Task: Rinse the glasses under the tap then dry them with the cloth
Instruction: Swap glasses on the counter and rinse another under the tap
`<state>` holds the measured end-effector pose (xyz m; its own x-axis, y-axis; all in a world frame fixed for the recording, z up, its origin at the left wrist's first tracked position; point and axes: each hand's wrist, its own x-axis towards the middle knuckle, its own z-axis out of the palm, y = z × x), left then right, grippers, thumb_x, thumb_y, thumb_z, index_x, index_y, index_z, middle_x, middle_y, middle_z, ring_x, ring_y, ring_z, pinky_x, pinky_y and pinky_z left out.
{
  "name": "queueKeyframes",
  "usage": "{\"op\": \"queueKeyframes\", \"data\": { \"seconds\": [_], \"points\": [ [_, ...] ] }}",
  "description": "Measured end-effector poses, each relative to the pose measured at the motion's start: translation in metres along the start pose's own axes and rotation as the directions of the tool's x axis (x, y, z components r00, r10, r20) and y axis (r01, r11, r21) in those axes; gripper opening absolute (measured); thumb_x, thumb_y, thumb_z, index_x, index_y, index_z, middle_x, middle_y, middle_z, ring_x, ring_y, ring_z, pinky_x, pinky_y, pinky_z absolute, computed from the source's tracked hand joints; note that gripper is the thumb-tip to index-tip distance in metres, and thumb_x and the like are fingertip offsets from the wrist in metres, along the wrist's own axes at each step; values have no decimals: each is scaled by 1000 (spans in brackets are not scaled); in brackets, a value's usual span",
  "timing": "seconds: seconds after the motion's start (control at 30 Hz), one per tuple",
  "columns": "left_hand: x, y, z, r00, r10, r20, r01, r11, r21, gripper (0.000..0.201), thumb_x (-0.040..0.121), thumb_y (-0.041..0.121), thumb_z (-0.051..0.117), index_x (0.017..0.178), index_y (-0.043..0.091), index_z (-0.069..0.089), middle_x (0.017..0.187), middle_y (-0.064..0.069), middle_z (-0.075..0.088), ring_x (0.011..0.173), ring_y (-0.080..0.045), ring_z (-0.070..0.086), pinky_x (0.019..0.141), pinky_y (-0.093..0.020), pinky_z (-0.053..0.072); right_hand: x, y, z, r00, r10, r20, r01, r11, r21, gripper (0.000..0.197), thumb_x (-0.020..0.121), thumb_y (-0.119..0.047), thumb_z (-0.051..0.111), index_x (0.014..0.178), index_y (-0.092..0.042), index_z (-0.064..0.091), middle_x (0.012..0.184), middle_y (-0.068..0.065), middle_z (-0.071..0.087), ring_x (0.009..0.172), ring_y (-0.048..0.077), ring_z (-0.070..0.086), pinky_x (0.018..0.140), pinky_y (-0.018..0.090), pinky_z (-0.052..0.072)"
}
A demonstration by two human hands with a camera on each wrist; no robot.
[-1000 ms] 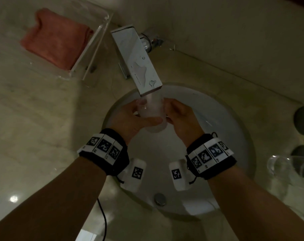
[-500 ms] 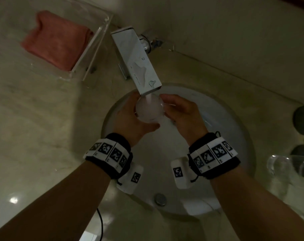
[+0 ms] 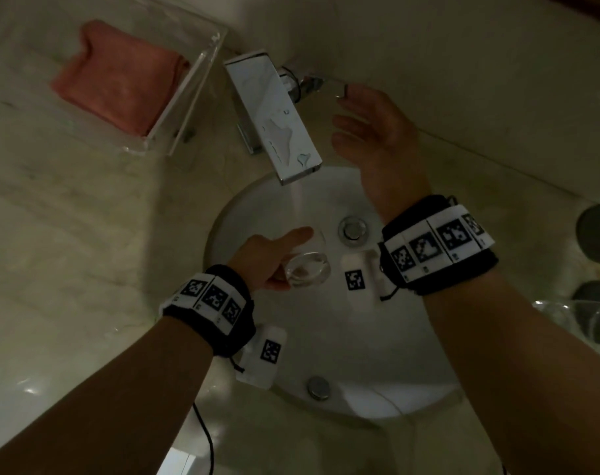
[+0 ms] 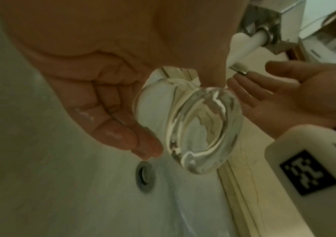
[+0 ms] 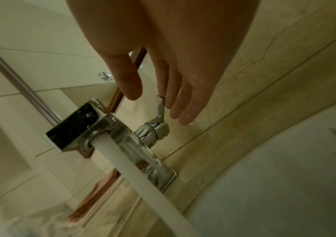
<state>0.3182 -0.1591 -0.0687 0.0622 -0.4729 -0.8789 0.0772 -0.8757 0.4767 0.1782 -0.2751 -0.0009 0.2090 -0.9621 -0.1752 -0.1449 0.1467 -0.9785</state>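
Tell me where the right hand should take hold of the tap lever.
Probably the free end of the lever, coming from the side: it sticks out from the tap, and the right hand, fingers straight, is already beside that end.

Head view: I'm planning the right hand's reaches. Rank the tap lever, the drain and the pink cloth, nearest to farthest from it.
1. Tap lever, at the right hand's fingertips.
2. Drain, below, in the basin.
3. Pink cloth, far left, in its clear tray.
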Motion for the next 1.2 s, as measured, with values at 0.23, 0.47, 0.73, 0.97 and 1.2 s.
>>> {"op": "queueKeyframes", "data": {
  "seconds": [0.23, 0.47, 0.73, 0.97, 1.2],
  "points": [
    [-3, 2, -4, 1000, -10, 7, 11, 998, -60, 70, 78, 60, 71, 118, 2, 71, 82, -6, 75, 69, -16, 71, 58, -28, 55, -3, -2, 0, 998, -52, 29, 53, 998, -47, 42, 76, -9, 63, 118, -8, 62, 112, 1, 66, 102, 8, 65, 91, 22, 53],
    [-22, 5, 4, 997, 77, 22, -77, 997, -10, 43, 82, 48, 75, 100, 9, 73, 100, -9, 77, 79, -19, 71, 63, -27, 58, -57, 18, -1, 970, 242, 29, -218, 915, -340, 53, 91, -38, 70, 136, -14, 56, 121, -1, 65, 109, 17, 63, 100, 39, 53],
    [-88, 13, 45, 713, 616, 335, -699, 665, 264, 71, 54, 9, 97, 114, 31, 64, 110, 10, 72, 94, -7, 71, 80, -22, 59, -186, -12, -55, 941, 321, -109, -335, 834, -438, 50, 77, -59, 76, 115, -30, 60, 110, -13, 67, 95, 7, 67, 84, 30, 58],
    [-158, 12, 144, 372, 712, 595, -926, 322, 194, 82, 59, 32, 92, 133, 24, 57, 125, 4, 57, 107, -7, 63, 89, -21, 55, -294, -55, -128, 891, 126, -437, -257, 932, -255, 61, 72, -47, 84, 124, -33, 56, 117, -16, 65, 104, 3, 65, 90, 33, 59],
    [-199, -9, 258, 216, 660, 720, -974, 196, 113, 84, 64, 47, 81, 139, 22, 53, 128, -3, 53, 112, -13, 62, 93, -28, 57, -367, -51, -216, 784, 12, -621, -203, 950, -239, 73, 62, -57, 80, 126, -27, 60, 120, -10, 64, 106, 9, 66, 88, 37, 61]
  ]
}}
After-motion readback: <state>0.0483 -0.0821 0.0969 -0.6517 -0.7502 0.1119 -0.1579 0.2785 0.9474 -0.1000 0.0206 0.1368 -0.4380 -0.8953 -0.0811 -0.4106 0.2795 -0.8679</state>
